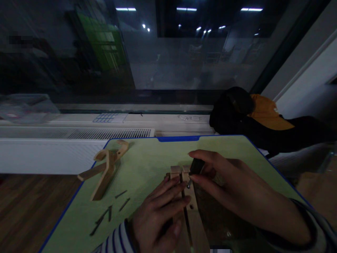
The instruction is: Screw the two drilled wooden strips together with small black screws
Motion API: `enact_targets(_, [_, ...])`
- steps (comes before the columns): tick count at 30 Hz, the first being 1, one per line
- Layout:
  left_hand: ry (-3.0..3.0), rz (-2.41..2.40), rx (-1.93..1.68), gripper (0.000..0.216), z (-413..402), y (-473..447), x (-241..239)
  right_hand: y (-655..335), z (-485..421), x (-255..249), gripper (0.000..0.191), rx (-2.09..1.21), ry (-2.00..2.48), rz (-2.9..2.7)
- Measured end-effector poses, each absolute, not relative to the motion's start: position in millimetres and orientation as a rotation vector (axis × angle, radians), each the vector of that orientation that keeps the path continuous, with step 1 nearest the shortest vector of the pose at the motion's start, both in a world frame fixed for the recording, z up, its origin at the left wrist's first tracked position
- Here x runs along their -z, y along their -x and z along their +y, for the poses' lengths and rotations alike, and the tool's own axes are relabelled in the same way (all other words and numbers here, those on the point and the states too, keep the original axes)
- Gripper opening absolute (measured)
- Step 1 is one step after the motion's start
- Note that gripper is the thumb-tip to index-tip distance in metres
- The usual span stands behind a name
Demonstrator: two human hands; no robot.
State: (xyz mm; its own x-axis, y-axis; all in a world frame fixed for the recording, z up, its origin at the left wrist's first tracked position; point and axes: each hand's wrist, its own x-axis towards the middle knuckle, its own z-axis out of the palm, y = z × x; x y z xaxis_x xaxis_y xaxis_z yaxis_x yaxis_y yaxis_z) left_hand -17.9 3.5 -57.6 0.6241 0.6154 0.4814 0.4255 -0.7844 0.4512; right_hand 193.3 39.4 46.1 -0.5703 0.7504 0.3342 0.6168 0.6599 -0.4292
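My right hand [229, 179] pinches a short, dark-handled screwdriver [197, 166] between thumb and fingers. Its metal shaft points down at a hole area near the far end of the right wooden strip [195, 219]. Whether the tip sits in a screw is too small to tell. Flat across the two side-by-side strips lies my left hand [160, 207], fingers stretched out and partly covering the left strip [175, 170]. A narrow dark gap runs between the strips. Another dark hole [191, 206] shows nearer to me on the right one.
On the green, blue-edged folding table [147, 154] stands a curved wooden assembly [105, 168] at left. Several dark screws [107, 212] lie nearby. Beyond are a radiator [110, 133], a windowsill, a clear plastic box [28, 107], and an orange cap [271, 110] on black items.
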Motion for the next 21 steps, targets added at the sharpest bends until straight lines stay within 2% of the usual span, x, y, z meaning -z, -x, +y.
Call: enact_targets(21, [-2.415, 0.867, -0.840, 0.045, 0.8, 17.6, 54.5, -191.7, 42.9, -44.1, 0.037, -0.392, 1.035, -2.370])
